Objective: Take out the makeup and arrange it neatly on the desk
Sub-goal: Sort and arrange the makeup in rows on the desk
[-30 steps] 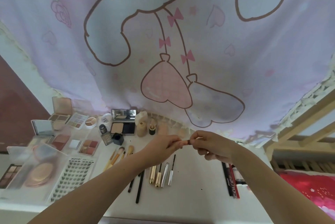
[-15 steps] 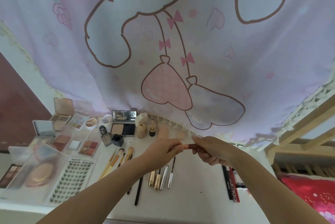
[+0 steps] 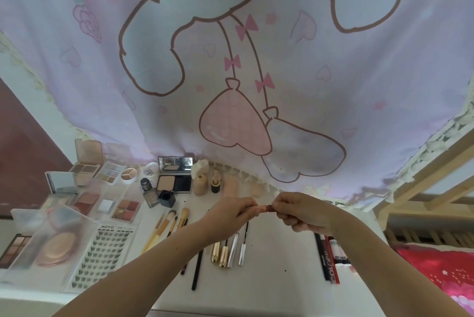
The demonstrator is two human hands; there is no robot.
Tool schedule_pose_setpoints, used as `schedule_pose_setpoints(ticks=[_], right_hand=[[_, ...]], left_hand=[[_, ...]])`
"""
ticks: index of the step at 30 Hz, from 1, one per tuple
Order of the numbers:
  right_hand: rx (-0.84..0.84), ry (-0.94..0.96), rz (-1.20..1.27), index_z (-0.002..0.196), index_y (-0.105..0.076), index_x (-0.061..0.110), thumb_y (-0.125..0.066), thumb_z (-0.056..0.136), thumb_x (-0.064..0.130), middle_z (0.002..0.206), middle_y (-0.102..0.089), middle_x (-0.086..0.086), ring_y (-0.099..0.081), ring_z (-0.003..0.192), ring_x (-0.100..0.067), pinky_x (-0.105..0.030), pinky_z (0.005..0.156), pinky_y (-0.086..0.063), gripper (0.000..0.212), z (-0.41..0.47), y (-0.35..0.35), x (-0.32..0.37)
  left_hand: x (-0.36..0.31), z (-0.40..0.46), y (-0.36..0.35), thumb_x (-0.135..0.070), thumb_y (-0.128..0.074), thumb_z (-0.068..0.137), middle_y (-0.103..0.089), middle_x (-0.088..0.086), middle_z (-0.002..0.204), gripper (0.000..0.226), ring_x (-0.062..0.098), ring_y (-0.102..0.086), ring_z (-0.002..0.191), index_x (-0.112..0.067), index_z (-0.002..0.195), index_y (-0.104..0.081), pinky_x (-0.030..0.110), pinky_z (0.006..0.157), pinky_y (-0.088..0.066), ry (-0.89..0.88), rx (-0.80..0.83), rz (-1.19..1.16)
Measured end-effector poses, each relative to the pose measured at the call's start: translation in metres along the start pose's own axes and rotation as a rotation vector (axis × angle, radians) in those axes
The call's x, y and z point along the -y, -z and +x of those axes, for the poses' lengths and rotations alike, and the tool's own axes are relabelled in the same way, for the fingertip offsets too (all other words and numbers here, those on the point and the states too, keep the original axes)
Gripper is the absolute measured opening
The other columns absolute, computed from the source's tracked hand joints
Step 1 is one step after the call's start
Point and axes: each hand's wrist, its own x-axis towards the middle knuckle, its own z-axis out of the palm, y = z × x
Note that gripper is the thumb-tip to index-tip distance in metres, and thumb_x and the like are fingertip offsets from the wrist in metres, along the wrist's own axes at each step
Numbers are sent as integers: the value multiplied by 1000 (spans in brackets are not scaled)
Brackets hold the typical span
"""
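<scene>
Holding a small dark-red tube (image 3: 268, 208) between them, the left hand (image 3: 232, 210) and the right hand (image 3: 301, 211) meet above the middle of the desk (image 3: 277, 265), toward its back edge. Each hand pinches one end with fingertips and thumb, the other fingers curled in. That two-ended grip looks like a pull or twist on a cap, perhaps to check or close the item before it is laid down; which of these cannot be told, and most of the tube is hidden by the fingers.

Below the hands the desk already carries sorted groups, which suggests the arranging is well along. Long thin things lie side by side, pointing from front to back: brushes (image 3: 166, 227) left of centre, then gold and silver tubes (image 3: 227, 252), and a cluster of dark and red pencils (image 3: 331, 257) near the right edge. Flat cases fill the left side: an open powder compact (image 3: 174, 182) at the back edge, palettes (image 3: 125, 210) opened so their colours show, and a tray of false lashes (image 3: 102, 252) toward the front left corner. Small bottles (image 3: 201, 183) stand upright along the back edge, against a hanging cartoon curtain (image 3: 230, 60).

A bare strip of desk lies between the silver tubes and the pencils, a likely spot for the red tube.
</scene>
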Motion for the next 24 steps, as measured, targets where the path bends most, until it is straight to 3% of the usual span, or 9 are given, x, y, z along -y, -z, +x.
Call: schedule_pose_setpoints(ticks=[3, 5, 11, 14, 18, 20, 22, 24], right_hand=[[-7, -54, 12, 99, -58, 8, -44, 97, 45, 64, -47, 3, -34, 48, -6, -16, 43, -22, 40, 1, 0, -3], [5, -78, -48, 91, -60, 8, -37, 98, 49, 55, -45, 5, -30, 43, -6, -15, 39, -21, 47, 2, 2, -4], [-98, -40, -227, 83, -58, 13, -46, 98, 25, 66, -49, 4, -35, 52, -6, -16, 46, -27, 23, 3, 23, -18], [-202, -87, -254, 82, -57, 16, -49, 97, 21, 72, -55, 3, -43, 61, -9, -19, 56, -35, 17, -1, 43, -29], [-298, -100, -14, 99, -63, 17, -51, 97, 17, 89, -69, 1, -61, 81, -12, -26, 69, -48, 12, -3, 52, -53], [-289, -110, 110, 104, -64, 16, -54, 95, 17, 95, -72, 0, -66, 89, -12, -27, 70, -52, 14, 1, 39, -66], [-319, -145, 129, 107, -61, 10, -53, 96, 18, 99, -73, -1, -67, 89, -14, -26, 67, -53, 16, 11, 18, -78], [-395, -196, 156, 106, -53, 6, -47, 98, 17, 96, -71, -4, -62, 80, -17, -25, 62, -46, 15, 24, -7, -90]], left_hand=[[0, 1, -1, -44, -39, 97, -47, -11, 63, 30, 3, -40, 53, -21, 97, -60, 15, 51, -32, 3, 12, 39], [1, 1, -2, -46, -38, 97, -46, -12, 62, 32, 3, -40, 52, -22, 97, -59, 14, 50, -32, 13, 30, 51], [20, -6, -3, -45, -37, 98, -47, -11, 63, 21, 2, -38, 50, -32, 89, -50, 13, 51, -33, 103, 125, 57], [38, -14, -2, -44, -35, 98, -49, -8, 68, 26, 5, -43, 56, -25, 97, -52, 15, 55, -39, 212, 164, 7], [45, -17, -17, -37, -32, 101, -58, -7, 77, 21, 2, -52, 60, -23, 95, -46, 17, 61, -46, 422, 172, -208], [35, -11, -37, -36, -33, 100, -65, -5, 80, 19, 9, -55, 64, -22, 96, -44, 21, 61, -47, 486, 230, -293], [24, -3, -61, -42, -36, 99, -68, -5, 77, 27, 11, -55, 62, -18, 94, -46, 22, 58, -45, 581, 189, -300], [16, 6, -83, -46, -36, 98, -67, -3, 79, 34, 12, -58, 69, -17, 88, -49, 26, 66, -47, 668, 103, -222]])
